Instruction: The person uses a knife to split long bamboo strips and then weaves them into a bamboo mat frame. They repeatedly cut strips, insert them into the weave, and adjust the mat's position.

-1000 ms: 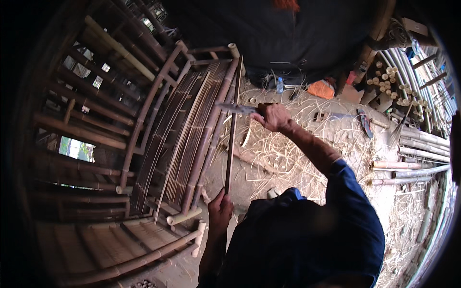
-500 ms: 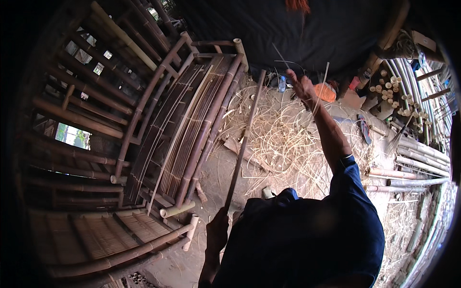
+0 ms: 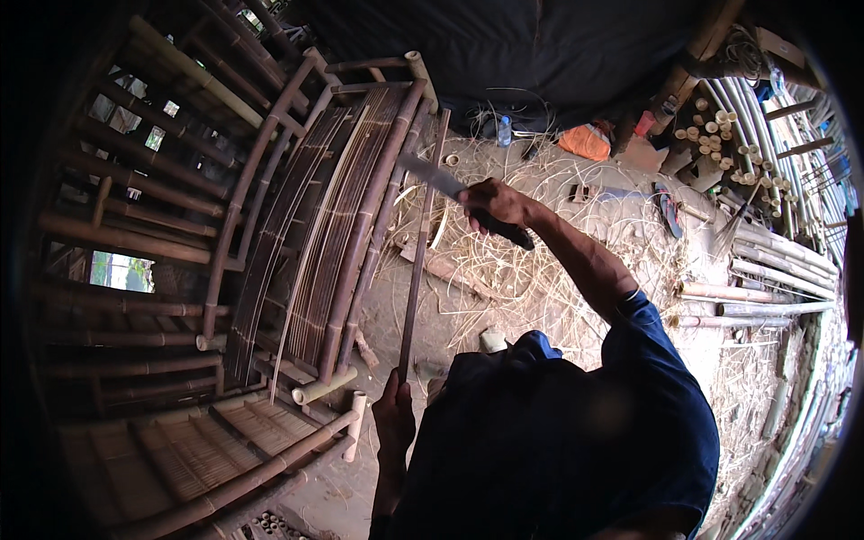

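My left hand (image 3: 394, 409) is closed around the lower end of a long, narrow bamboo strip (image 3: 419, 261), which slants up and away in front of me. In my right hand (image 3: 497, 203) is a large knife (image 3: 434, 175) with a broad grey blade and a dark handle. Its blade points left and crosses over the upper part of the strip in this view; whether the two touch, I cannot tell. Pale bamboo shavings (image 3: 504, 279) cover the ground beyond and beneath my right arm.
A bamboo bench (image 3: 360, 261) stands close on the left, with thin strips lying along its seat. At the back are a plastic bottle (image 3: 504, 131) and an orange bag (image 3: 585, 141). A saw (image 3: 612, 193), a sandal (image 3: 667, 211) and bamboo poles (image 3: 765, 306) lie to the right.
My right hand has come nearer and to the left with the knife, whose blade now crosses the bamboo strip. The strip stands a little further left in view, and the view itself has shifted slightly.
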The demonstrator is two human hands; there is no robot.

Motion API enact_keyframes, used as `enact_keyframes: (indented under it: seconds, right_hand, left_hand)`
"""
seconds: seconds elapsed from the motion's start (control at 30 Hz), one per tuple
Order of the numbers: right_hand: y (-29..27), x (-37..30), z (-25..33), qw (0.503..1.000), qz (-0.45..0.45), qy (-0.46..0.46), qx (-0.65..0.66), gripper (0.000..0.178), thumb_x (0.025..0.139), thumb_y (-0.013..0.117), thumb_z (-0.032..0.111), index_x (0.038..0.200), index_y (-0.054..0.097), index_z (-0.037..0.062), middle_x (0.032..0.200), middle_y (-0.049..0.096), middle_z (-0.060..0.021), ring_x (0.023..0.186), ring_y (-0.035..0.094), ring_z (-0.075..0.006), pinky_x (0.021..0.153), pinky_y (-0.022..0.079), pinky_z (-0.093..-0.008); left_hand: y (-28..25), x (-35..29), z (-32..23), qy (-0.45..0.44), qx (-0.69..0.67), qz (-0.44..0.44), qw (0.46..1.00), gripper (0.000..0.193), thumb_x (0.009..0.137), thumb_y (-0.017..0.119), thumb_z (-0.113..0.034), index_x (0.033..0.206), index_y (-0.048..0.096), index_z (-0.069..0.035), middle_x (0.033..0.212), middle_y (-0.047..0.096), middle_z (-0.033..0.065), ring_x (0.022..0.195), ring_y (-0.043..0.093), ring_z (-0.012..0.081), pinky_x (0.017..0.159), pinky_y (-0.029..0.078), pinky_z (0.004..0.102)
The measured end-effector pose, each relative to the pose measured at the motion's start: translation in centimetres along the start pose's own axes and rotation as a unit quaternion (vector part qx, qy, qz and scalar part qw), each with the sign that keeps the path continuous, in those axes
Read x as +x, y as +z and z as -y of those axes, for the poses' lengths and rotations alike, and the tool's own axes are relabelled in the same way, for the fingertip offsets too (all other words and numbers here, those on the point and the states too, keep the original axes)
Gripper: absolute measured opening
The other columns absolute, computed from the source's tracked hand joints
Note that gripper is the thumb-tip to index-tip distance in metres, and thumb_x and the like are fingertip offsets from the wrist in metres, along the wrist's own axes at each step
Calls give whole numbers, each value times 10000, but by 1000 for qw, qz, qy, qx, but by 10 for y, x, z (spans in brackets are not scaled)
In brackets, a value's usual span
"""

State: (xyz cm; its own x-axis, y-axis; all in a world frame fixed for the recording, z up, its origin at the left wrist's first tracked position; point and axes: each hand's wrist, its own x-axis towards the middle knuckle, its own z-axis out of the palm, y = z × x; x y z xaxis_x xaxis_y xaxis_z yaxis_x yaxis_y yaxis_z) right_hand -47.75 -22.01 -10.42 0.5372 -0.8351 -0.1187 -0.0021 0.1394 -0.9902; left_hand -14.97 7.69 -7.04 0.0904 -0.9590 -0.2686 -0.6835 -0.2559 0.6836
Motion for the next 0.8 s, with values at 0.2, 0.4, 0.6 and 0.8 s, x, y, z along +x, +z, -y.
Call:
enact_keyframes:
  seconds: [0.2, 0.4, 0.6, 0.8]
  right_hand:
    - [8, 5, 2, 999, 2, 34, -26, 380, 994, 537, 365, 900, 603, 2, 629, 606, -40, 530, 580, -120, 475, 462, -271]
    - [27, -3, 4, 997, 69, 23, 36, 424, 979, 557, 390, 853, 588, -13, 639, 620, -66, 535, 592, -153, 534, 503, -297]
    - [48, -13, 12, 965, 215, 66, -132, 506, 965, 546, 479, 926, 587, -24, 659, 623, -93, 583, 629, -157, 546, 530, -286]
    - [20, 0, -4, 998, -19, 47, 39, 422, 981, 553, 400, 918, 595, -16, 655, 623, -67, 544, 610, -133, 504, 519, -280]
  left_hand:
    - [-4, -4, 0, 39, -36, -9, 999, 436, 1014, 441, -392, 1222, 563, -27, 628, 499, 144, 512, 478, 198, 483, 369, 352]
    - [-4, -16, -5, 1, -57, -6, 998, 343, 1015, 450, -351, 1171, 568, -69, 640, 502, 134, 532, 491, 203, 497, 376, 357]
    - [-5, -8, -6, -7, -64, 9, 998, 334, 1015, 452, -343, 1158, 580, -69, 625, 497, 112, 544, 472, 183, 505, 375, 350]
    - [3, -9, 9, -21, -115, -5, 993, 337, 1004, 497, -302, 1157, 582, -14, 631, 476, 86, 567, 417, 133, 507, 360, 329]
